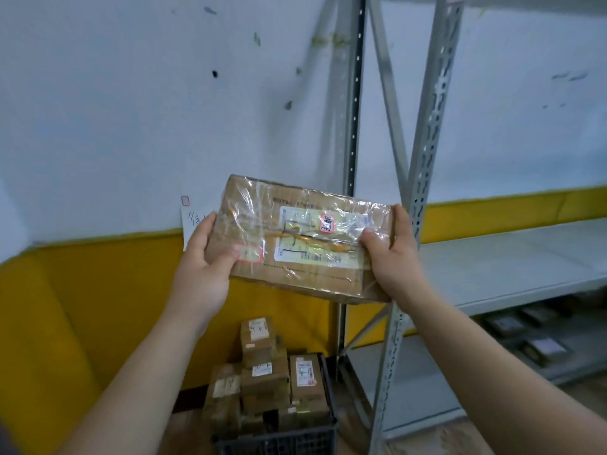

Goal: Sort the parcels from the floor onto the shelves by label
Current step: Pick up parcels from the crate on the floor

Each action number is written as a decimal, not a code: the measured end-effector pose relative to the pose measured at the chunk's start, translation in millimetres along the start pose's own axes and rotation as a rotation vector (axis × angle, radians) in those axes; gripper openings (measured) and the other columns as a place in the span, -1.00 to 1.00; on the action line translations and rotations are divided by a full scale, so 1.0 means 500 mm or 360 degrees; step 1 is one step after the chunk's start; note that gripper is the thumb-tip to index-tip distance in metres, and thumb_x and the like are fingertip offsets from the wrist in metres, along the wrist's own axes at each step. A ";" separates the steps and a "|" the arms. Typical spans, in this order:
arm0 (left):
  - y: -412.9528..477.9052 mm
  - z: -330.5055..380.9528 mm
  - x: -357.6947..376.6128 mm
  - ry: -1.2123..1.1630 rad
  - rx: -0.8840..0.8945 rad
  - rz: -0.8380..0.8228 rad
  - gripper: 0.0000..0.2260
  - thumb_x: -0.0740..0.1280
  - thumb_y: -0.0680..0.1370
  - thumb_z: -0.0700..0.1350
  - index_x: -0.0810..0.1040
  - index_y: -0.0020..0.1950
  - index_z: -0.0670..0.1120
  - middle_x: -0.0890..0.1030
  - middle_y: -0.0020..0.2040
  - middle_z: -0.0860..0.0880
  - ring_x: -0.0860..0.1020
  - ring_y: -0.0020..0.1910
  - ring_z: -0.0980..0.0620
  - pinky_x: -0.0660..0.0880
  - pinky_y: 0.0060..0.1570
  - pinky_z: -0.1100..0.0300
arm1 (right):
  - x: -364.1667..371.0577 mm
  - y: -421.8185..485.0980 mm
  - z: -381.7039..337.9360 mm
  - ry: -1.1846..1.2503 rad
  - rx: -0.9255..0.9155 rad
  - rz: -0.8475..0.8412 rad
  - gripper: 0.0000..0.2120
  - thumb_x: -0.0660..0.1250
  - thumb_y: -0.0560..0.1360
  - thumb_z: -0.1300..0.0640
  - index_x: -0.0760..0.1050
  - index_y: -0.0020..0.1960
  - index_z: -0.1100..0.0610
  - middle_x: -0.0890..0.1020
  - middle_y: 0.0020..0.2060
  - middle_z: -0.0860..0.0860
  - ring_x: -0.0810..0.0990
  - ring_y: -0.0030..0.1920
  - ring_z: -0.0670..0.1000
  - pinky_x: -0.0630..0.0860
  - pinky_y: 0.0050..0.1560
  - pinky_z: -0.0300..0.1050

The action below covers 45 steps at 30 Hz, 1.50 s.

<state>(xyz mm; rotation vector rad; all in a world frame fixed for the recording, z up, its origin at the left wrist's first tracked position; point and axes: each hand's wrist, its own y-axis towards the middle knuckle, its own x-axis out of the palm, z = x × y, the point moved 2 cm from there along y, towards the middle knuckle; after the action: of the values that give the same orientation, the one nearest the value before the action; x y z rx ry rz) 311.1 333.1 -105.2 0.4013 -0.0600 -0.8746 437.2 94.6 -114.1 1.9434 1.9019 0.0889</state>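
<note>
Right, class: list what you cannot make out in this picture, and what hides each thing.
Head view:
1. Label text on held parcel: blurred under shiny tape.
2. Part of wall note: behind left hand and parcel.
3. Black crate: cut off by bottom edge.
4. Lower-shelf items: dark, blurred.

A parcel storeroom: grey steel shelving (512, 267), a crate (279, 441) of labelled boxes (262, 376).

The parcel (305, 238), centre frame, is brown matt cardboard under glossy, wrinkled clear tape that glints over its paper label (315, 254). At right, the rack's uprights (427, 142) are grey painted metal, matt and perforated; its shelf (509, 267) looks smooth and dull. At bottom centre, a black plastic lattice crate (279, 444) holds cardboard boxes (262, 372). The wall (164, 110) is matt white and scuffed, above a smooth yellow band (98, 307).
</note>
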 end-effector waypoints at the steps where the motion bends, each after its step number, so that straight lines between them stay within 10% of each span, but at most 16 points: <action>1: -0.007 0.014 0.012 -0.0003 0.0017 -0.0015 -0.48 0.30 0.61 -0.10 0.23 0.51 0.19 0.43 0.40 0.11 0.46 0.32 0.04 0.43 0.31 -0.06 | -0.020 -0.001 -0.003 0.0018 -0.0012 0.0019 -0.30 0.30 0.57 -0.10 -0.01 0.57 -0.20 0.29 0.47 -0.01 0.37 0.39 0.11 0.35 0.40 0.23; 16: -0.213 0.171 0.394 -0.0134 0.0139 -0.0338 -0.53 0.24 0.64 -0.14 0.25 0.52 0.15 0.43 0.33 0.12 0.46 0.29 0.04 0.47 0.26 -0.01 | -0.519 -0.057 0.091 -0.0083 0.0115 0.0277 -0.29 0.29 0.59 -0.10 -0.04 0.59 -0.17 0.30 0.49 -0.01 0.40 0.39 0.09 0.37 0.39 0.09; 22: -0.295 0.221 0.600 -0.0274 0.0162 -0.0373 -0.52 0.30 0.60 -0.18 0.29 0.49 0.06 0.44 0.27 0.10 0.52 0.04 0.26 0.47 -0.14 0.44 | -0.748 -0.115 0.172 -0.0048 0.0337 0.0398 -0.54 0.39 0.54 -0.06 0.26 0.34 -0.05 0.51 0.01 -0.10 0.48 -0.17 -0.23 0.38 -0.38 -0.36; 26: -0.324 0.238 0.722 -0.0353 0.0114 -0.0424 -0.57 0.37 0.56 -0.07 0.35 0.40 -0.03 0.52 0.17 0.05 0.54 0.18 0.00 0.52 0.19 0.02 | -0.851 -0.126 0.220 -0.0010 0.0376 0.0557 -0.59 0.42 0.51 -0.09 0.28 0.20 -0.05 0.57 0.02 -0.06 0.58 -0.05 -0.09 0.56 -0.14 -0.15; 29: -0.336 0.241 0.811 -0.0446 0.0042 -0.0481 -0.66 0.38 0.55 -0.03 0.36 0.26 0.01 0.54 0.07 0.10 0.55 0.13 0.02 0.51 0.14 0.09 | -0.901 -0.117 0.261 0.0020 0.0416 0.0652 -0.55 0.43 0.49 -0.13 0.30 0.24 -0.06 0.58 0.03 -0.03 0.62 0.01 0.02 0.60 0.09 0.12; 37: -0.261 0.176 1.079 -0.0477 -0.0055 -0.0757 -0.62 0.44 0.51 -0.05 0.38 0.25 -0.04 0.55 0.08 -0.02 0.57 0.09 -0.10 0.52 0.18 -0.13 | -0.997 -0.014 0.406 0.0088 0.0568 0.0752 -0.67 0.41 0.51 -0.10 0.41 0.20 -0.05 0.63 0.02 0.00 0.65 -0.02 0.02 0.64 -0.01 0.07; 41: -0.220 0.161 1.241 -0.0533 -0.0044 -0.0787 -0.59 0.38 0.55 -0.02 0.33 0.35 0.04 0.52 0.11 0.06 0.54 0.09 0.04 0.51 0.02 0.17 | -1.060 0.072 0.470 0.0032 0.0694 0.0683 -0.75 0.47 0.46 -0.08 0.45 0.06 -0.18 0.65 -0.02 -0.03 0.69 -0.03 0.03 0.63 0.05 0.14; 45: -0.198 0.155 1.409 -0.0541 0.0010 -0.0993 -0.47 0.37 0.56 0.00 0.21 0.46 0.08 0.42 0.35 -0.04 0.46 0.26 -0.02 0.46 0.28 -0.04 | -1.138 0.136 0.522 -0.0002 0.0787 0.0710 -0.82 0.46 0.47 -0.07 0.54 0.01 -0.07 0.71 -0.11 -0.02 0.71 -0.08 0.03 0.63 0.08 0.13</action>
<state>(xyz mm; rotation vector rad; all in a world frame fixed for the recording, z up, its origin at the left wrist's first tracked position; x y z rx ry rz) 676.1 -280.9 -148.4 0.2732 -0.2608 -1.5543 551.8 -519.8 -191.9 2.6674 1.5518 -0.2803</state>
